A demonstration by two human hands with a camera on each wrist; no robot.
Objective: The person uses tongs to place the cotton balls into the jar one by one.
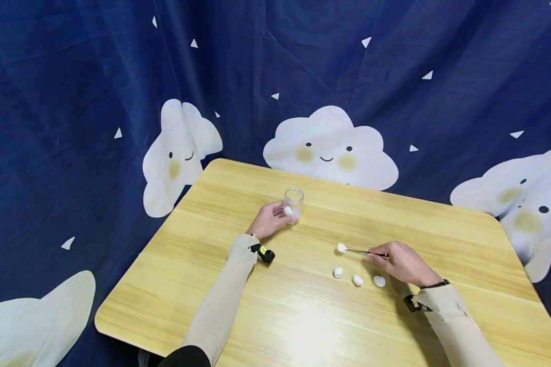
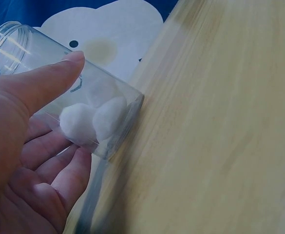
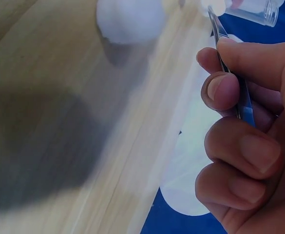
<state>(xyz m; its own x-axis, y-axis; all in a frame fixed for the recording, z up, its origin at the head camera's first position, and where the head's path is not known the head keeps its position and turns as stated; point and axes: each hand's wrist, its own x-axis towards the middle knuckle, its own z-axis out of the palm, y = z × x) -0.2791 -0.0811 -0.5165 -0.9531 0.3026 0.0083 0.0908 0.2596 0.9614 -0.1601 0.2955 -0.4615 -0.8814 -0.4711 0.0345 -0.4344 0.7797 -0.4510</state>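
Observation:
My left hand (image 1: 271,219) grips a clear, open-topped plastic jar (image 1: 294,196), its fingers and thumb curved round the side. White cotton balls (image 2: 79,122) lie at the bottom of the jar, close to where it meets the table. In my right hand (image 1: 401,262), thumb and fingers pinch metal tweezers (image 3: 244,105). The tips hold another cotton ball (image 1: 342,247), off to the right of the jar. Three more white cotton balls (image 1: 357,280) lie in a row on the table, nearer to me than the tweezers.
The wooden table (image 1: 202,255) has rounded corners. A dark blue curtain (image 1: 239,61) printed with white clouds hangs behind it and along its left side. Each wrist carries a small black camera (image 1: 266,255).

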